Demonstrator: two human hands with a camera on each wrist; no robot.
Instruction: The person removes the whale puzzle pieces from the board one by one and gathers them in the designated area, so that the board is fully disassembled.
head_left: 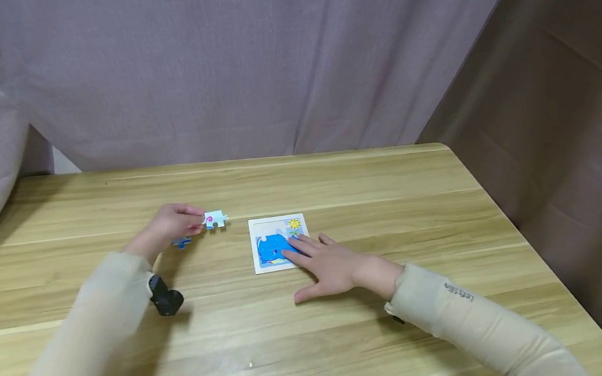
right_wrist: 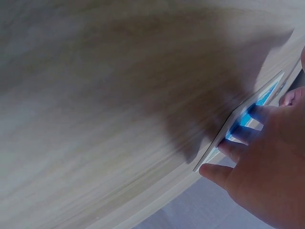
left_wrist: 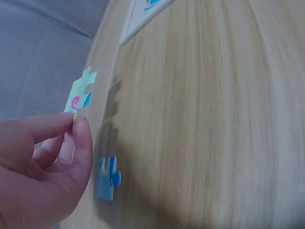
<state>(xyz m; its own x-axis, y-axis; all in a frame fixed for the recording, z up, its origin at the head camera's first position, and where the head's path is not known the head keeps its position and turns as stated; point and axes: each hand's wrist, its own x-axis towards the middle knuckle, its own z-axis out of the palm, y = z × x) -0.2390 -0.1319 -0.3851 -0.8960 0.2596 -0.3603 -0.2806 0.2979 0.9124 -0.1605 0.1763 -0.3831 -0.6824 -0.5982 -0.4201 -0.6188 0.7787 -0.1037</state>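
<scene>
Between thumb and fingertips my left hand (head_left: 177, 220) pinches a pale jigsaw piece (head_left: 214, 219) with a pink swirl, raised above the table. In the left wrist view, a second jigsaw piece (left_wrist: 108, 179), blue with a rounded knob, lies on the wood below that hand. To the right sits a white-framed puzzle board (head_left: 254, 246) showing a blue animal and a yellow flower; its upper left part is bare and pale. My right hand (head_left: 332, 265) rests with spread, straight fingers on the board's right side, covering its lower right part.
The wooden table (head_left: 280, 371) has a small pale speck near its front. A grey curtain (head_left: 192, 68) hangs along the back edge, and a brown one (head_left: 584, 109) hangs on the right. A black wrist device (head_left: 165, 296) sticks out from my left sleeve.
</scene>
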